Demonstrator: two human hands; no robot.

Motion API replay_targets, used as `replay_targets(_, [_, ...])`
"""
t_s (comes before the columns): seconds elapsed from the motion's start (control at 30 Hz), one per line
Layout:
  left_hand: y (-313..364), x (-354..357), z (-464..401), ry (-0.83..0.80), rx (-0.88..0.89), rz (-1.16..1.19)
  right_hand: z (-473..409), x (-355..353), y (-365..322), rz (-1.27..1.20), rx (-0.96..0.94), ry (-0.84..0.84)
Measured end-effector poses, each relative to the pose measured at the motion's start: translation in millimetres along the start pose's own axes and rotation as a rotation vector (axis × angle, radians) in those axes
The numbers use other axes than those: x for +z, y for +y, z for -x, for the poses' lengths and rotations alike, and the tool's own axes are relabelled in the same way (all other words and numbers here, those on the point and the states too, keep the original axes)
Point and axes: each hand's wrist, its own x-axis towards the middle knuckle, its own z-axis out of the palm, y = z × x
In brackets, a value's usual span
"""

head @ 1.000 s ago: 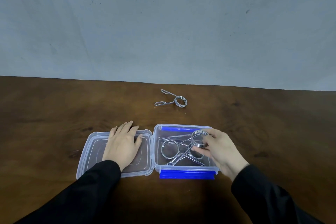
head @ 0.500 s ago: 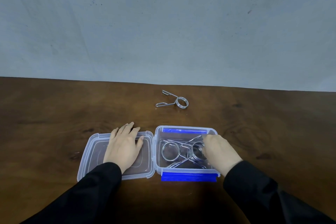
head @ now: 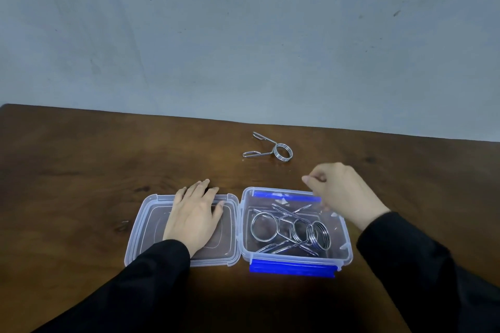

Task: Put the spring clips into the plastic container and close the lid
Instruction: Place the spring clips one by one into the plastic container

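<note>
A clear plastic container (head: 347,251) with blue latches sits on the table near me, holding several metal spring clips (head: 293,231). Its hinged clear lid (head: 140,230) lies flat and open to the left. My left hand (head: 193,217) rests palm down on the lid, fingers spread. My right hand (head: 339,192) hovers above the container's far right corner, fingers loosely curled and holding nothing. One more spring clip (head: 273,149) lies on the table beyond the container, its coil to the right.
The dark wooden table (head: 81,170) runs back to a grey wall (head: 243,35). Black sleeves cover both forearms.
My right hand put a spring clip down in the container, let it go and rose up and away toward the far side. My left hand stayed on the lid.
</note>
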Motion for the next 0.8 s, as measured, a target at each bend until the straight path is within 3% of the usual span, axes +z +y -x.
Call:
replay_targets(0.13, [-0.2,0.6,-0.8,-0.004,-0.003,-0.001,-54.9,13.7,7.8,-0.355,0.155,-0.069])
replay_targets(0.2, [-0.6,1.0,-0.7,0.0,-0.001,0.005,-81.8,27.1,11.3,-0.402,0.209,-0.126])
replay_targets(0.4, [-1.0,3.3,-1.1,0.003,-0.004,0.022,-135.7,57.5,4.4,0.025,-0.004,-0.2])
replay_targets(0.53, [-0.8,4.3,-1.3,0.007,-0.002,0.029,-156.1,72.1,-1.8,0.127,-0.08,-0.289])
replay_targets(0.7, [0.1,3.2,-1.6,0.008,-0.002,0.028,-158.1,83.6,-9.0,0.298,-0.136,-0.197])
replay_targets(0.8, [0.1,3.7,-2.0,0.015,0.001,0.024,-153.1,82.6,-12.5,0.226,-0.134,-0.212])
